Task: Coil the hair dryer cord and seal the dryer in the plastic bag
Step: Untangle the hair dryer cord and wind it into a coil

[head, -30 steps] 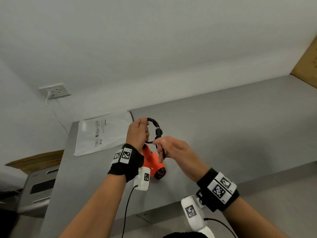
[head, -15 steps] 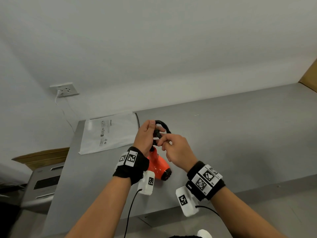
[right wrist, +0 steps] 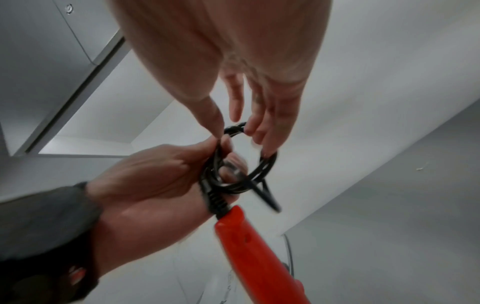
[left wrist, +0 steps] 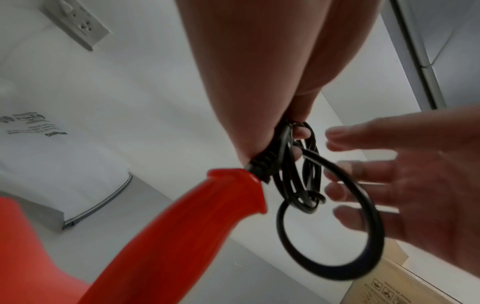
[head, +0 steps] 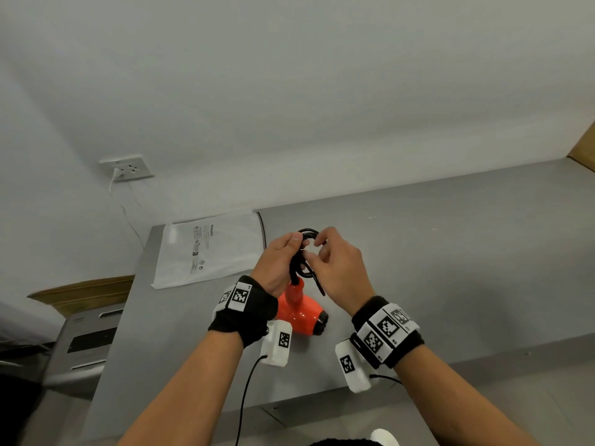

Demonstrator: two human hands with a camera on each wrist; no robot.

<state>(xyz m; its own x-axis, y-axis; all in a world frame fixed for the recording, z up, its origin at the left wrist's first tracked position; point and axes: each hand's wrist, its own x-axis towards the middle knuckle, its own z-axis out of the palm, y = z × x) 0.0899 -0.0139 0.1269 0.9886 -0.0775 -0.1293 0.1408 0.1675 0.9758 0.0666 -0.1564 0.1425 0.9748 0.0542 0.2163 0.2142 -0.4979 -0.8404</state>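
The orange hair dryer [head: 299,312] hangs nozzle-down just above the grey table [head: 450,252]. My left hand [head: 285,255] grips the black cord coil [head: 307,235] at the top of the dryer handle [left wrist: 182,226], fingers curled through the loops [right wrist: 233,185]. My right hand [head: 326,252] is at the coil with straight, spread fingers [left wrist: 363,133]; its fingertips [right wrist: 267,150] touch the outer loop [left wrist: 363,246]. The cord's free end [right wrist: 270,203] dangles below the coil. The plastic bag [head: 209,249] lies flat on the table's far left.
A wall outlet [head: 127,169] with a white cable plugged in sits above the table's left end. A grey appliance [head: 87,336] stands left of the table. Cardboard [head: 582,149] shows at the far right. The table's front edge [head: 322,397] runs under my wrists.
My right hand brought the last stretch of cord up to the coil and went from pinching it to spread fingers. The left hand kept its grip on the coil.
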